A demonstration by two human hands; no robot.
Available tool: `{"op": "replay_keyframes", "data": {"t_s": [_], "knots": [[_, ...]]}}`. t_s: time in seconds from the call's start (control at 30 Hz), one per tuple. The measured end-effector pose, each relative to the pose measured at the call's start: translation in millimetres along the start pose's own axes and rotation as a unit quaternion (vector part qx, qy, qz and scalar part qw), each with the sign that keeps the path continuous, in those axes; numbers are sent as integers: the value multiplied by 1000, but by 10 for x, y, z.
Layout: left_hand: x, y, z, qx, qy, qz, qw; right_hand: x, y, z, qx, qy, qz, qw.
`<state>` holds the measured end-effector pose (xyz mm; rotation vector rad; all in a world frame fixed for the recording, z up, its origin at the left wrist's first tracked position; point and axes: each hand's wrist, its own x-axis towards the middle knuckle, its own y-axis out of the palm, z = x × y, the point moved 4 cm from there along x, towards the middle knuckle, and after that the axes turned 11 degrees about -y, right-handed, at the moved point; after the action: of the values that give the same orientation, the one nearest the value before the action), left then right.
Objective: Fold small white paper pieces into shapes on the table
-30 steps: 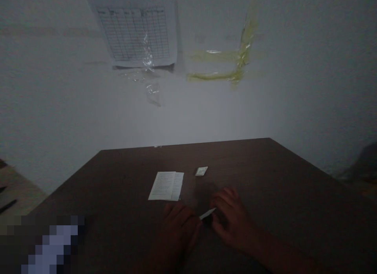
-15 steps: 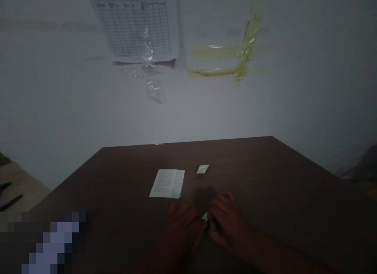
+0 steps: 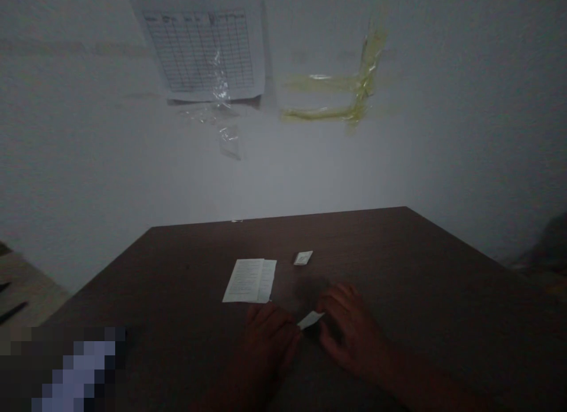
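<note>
Two bare hands low over dark-brown wood-look desk. Small white paper slip bridges them: left hand appears pinched on one end; right hand meets other end, pinch or touch unclear. Slip likely light, bendable, easily creased; best held by ends. Printed white paper sheets just beyond left grip. Far desk edge well beyond both; surface stretches rightward.
</note>
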<state>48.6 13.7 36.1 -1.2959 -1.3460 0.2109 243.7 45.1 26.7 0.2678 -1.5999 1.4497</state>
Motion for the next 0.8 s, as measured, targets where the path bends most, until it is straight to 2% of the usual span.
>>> {"op": "replay_keyframes", "data": {"t_s": [0.13,0.27,0.43,0.63,0.8], "knots": [[-42,96,-73,30,24,-6,999,-16,117,210,24,-29,38,999],[-51,141,-103,48,16,5,999,-32,163,238,30,-38,28,998],[-42,68,-88,-4,12,-9,1000,-39,137,80,6,-6,15,1000],[-2,-28,62,-23,-3,-16,1000,-80,98,-209,-25,34,27,999],[-23,21,181,-32,-36,-11,999,-52,4,-190,16,28,12,999]]}}
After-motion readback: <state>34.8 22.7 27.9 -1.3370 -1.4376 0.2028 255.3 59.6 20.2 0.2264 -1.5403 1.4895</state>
